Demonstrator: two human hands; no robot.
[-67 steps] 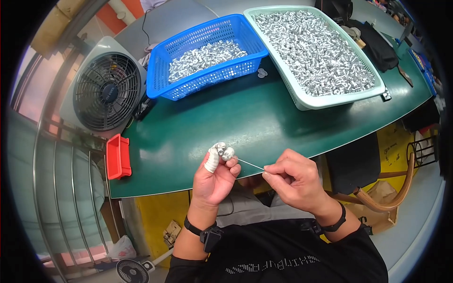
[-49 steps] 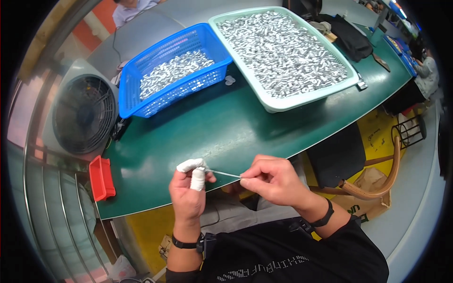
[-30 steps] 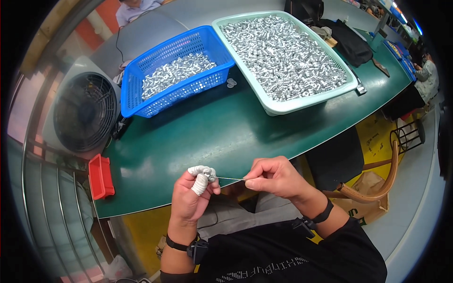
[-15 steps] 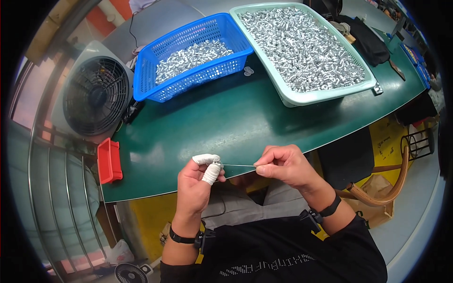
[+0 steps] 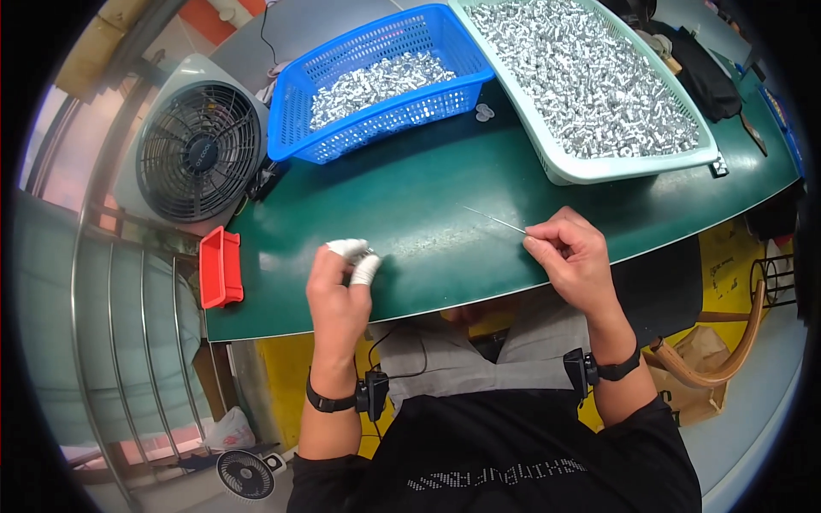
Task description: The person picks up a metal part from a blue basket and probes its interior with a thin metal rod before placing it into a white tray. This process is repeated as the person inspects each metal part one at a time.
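My left hand [image 5: 335, 289], with white wrapping on the thumb and forefinger, pinches a small silvery metal part [image 5: 369, 251] above the green table [image 5: 445, 188]. Most of that part is hidden by the fingertips. Between thumb and fingers of my right hand [image 5: 571, 256] is a thin metal rod [image 5: 494, 219], its free tip pointing up and to the left. The rod and the part are apart. Beyond my hands, a blue basket [image 5: 295, 150] holds many small silvery metal parts, and a pale green basket [image 5: 629, 170] to its right is heaped with similar ones.
A red bin [image 5: 224, 269] sits at the table's left edge, in front of a large fan [image 5: 201, 154]. Several pale discs [image 5: 484, 113] lie by the blue basket. A dark pouch [image 5: 701, 81] is at the far right. A wooden chair arm [image 5: 714, 368] curves beside me.
The rod has come away from the part in my left hand. My right hand has moved right and up with it; my left hand has shifted slightly left and up.
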